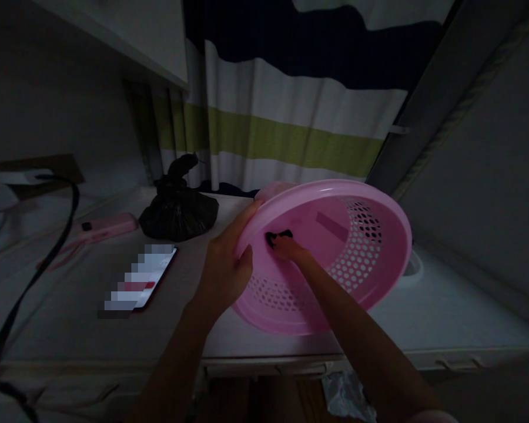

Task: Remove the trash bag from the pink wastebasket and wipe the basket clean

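A pink plastic basket [392, 252] with rows of round holes is tipped on its side on the white desk, its mouth facing me. My left hand [227, 261] is closed round the basket's left rim, thumb on the near side. Deep inside, my right hand [287, 249] is closed on a small black cloth [271, 239], which is pressed against or close to the inner surface; actual contact is hard to make out. Most of the right fingers are hidden by the cloth and the back of the hand.
A phone [152, 279] with a lit screen lies left on the desk [70, 317]. Behind it are a tied black plastic bag [180, 214] and a pink strapped device [110, 226]. A black cable [57, 252] hangs at far left. Striped curtains [286, 129] cover the back.
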Tool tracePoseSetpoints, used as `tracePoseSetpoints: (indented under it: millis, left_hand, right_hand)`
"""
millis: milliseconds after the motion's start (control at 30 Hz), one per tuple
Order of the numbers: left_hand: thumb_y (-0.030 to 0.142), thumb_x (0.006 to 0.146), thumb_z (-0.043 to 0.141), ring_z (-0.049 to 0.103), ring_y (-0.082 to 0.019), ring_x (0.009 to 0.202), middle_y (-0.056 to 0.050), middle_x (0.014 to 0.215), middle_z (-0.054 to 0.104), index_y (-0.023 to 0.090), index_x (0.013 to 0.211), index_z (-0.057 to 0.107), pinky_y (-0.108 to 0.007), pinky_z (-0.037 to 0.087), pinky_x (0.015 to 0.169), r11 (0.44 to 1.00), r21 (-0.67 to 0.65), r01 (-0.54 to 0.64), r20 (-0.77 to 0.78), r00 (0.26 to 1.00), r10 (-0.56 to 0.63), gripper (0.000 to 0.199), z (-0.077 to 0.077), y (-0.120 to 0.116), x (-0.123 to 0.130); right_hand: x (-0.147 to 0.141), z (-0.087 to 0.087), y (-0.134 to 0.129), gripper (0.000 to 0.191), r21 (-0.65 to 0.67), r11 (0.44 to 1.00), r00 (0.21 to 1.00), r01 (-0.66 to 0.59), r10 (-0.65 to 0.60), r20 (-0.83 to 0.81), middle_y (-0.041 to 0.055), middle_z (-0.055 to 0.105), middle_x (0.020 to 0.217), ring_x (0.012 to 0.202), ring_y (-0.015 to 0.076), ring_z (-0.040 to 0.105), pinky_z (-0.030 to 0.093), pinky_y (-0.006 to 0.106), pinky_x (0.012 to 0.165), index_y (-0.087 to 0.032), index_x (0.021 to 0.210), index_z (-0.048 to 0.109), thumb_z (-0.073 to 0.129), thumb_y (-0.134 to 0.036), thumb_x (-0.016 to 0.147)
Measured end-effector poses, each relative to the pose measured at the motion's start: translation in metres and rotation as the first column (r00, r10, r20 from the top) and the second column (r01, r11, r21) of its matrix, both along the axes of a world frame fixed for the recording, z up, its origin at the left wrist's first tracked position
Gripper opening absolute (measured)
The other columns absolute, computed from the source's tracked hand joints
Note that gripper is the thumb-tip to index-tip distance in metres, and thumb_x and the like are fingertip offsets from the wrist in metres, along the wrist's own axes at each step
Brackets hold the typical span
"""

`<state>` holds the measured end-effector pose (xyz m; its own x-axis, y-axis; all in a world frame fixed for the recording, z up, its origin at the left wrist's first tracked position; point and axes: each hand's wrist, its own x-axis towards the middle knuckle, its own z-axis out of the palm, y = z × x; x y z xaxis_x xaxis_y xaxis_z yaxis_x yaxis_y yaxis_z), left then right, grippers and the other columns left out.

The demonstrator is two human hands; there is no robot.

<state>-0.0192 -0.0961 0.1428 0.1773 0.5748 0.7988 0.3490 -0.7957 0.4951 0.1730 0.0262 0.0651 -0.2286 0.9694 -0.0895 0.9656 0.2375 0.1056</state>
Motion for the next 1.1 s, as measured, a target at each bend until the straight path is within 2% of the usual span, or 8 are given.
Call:
tracePoseSetpoints:
  millis: [233,367,567,633,700,833,967,1100]
  left_hand:
    - [0.003,0.069,0.042,0.048,-0.02,0.122,-0.002,0.134,0.051,0.025,0.133,0.042,-0.039,0.037,0.104,1.0,-0.001,-0.011,0.018,1.0,0.011,0.067,-0.003,0.0,-0.001]
    - [0.002,0.068,0.04,0.049,-0.02,0.12,-0.002,0.132,0.053,0.025,0.132,0.043,-0.042,0.037,0.104,1.0,-0.02,-0.02,0.033,0.999,0.021,0.068,-0.004,-0.001,0.0]
    - [-0.002,0.065,0.038,0.048,-0.019,0.121,-0.003,0.131,0.053,0.023,0.13,0.043,-0.041,0.035,0.106,0.999,-0.029,-0.04,0.032,0.999,0.041,0.07,-0.005,-0.004,0.001]
    - [-0.003,0.064,0.038,0.049,-0.019,0.121,-0.003,0.13,0.054,0.023,0.129,0.044,-0.041,0.036,0.106,0.998,-0.026,-0.056,0.033,0.998,0.057,0.071,-0.005,-0.005,0.001]
    - [-0.004,0.063,0.038,0.049,-0.019,0.12,-0.003,0.13,0.054,0.023,0.129,0.043,-0.041,0.037,0.106,0.997,-0.02,-0.07,0.034,0.997,0.071,0.071,-0.005,-0.007,0.001]
    - [-0.004,0.063,0.038,0.049,-0.019,0.12,-0.003,0.129,0.054,0.023,0.129,0.044,-0.041,0.037,0.105,0.998,-0.018,-0.067,0.019,0.998,0.067,0.071,-0.004,-0.01,0.001]
    - [-0.003,0.064,0.037,0.05,-0.018,0.119,-0.003,0.129,0.055,0.023,0.129,0.042,-0.039,0.038,0.104,0.998,0.002,-0.059,-0.009,0.998,0.059,0.071,-0.002,-0.011,0.001]
    - [-0.003,0.063,0.038,0.052,-0.018,0.117,-0.003,0.128,0.055,0.022,0.13,0.041,-0.037,0.041,0.102,0.998,0.041,-0.052,-0.043,0.998,0.054,0.071,-0.002,-0.011,-0.001]
  right_hand:
    - [0.0,0.011,-0.029,0.041,-0.048,0.985,0.979,-0.165,0.157,-0.131,0.0083,0.052,0.132,0.114,0.017,0.054,0.04,0.026,0.094,-0.02,0.127,0.051,0.045,-0.015,0.087]
    - [0.008,0.01,-0.054,0.044,-0.047,0.957,0.923,-0.287,0.263,-0.28,0.0074,0.05,0.134,0.116,0.0161,0.052,0.039,0.026,0.097,-0.019,0.129,0.049,0.046,-0.012,0.086]
    - [0.009,0.013,-0.079,0.047,-0.055,0.948,0.933,-0.314,0.297,-0.205,0.0089,0.054,0.13,0.111,0.0176,0.056,0.041,0.029,0.095,-0.021,0.128,0.049,0.044,-0.007,0.084]
    - [0.007,0.016,-0.085,0.047,-0.089,0.954,0.955,-0.286,0.275,-0.114,0.0113,0.056,0.126,0.107,0.019,0.059,0.044,0.03,0.091,-0.02,0.129,0.049,0.044,-0.007,0.084]
    - [0.008,0.019,-0.089,0.046,-0.115,0.976,0.982,-0.188,0.189,0.004,0.0124,0.059,0.122,0.102,0.0209,0.061,0.047,0.031,0.085,-0.02,0.127,0.051,0.042,-0.007,0.085]
    - [0.013,0.02,-0.088,0.044,-0.058,0.998,0.992,0.002,0.005,0.128,0.0164,0.058,0.122,0.106,0.0275,0.059,0.05,0.038,0.079,-0.017,0.123,0.055,0.033,-0.006,0.086]
    - [0.02,0.015,-0.068,0.043,0.014,0.997,0.986,0.074,-0.075,0.149,0.0202,0.052,0.127,0.117,0.0296,0.05,0.047,0.042,0.086,-0.013,0.12,0.057,0.032,-0.006,0.086]
    - [0.018,0.01,-0.037,0.041,0.032,0.996,0.985,0.08,-0.084,0.149,0.0186,0.05,0.131,0.122,0.0276,0.045,0.041,0.04,0.094,-0.012,0.123,0.054,0.034,-0.01,0.087]
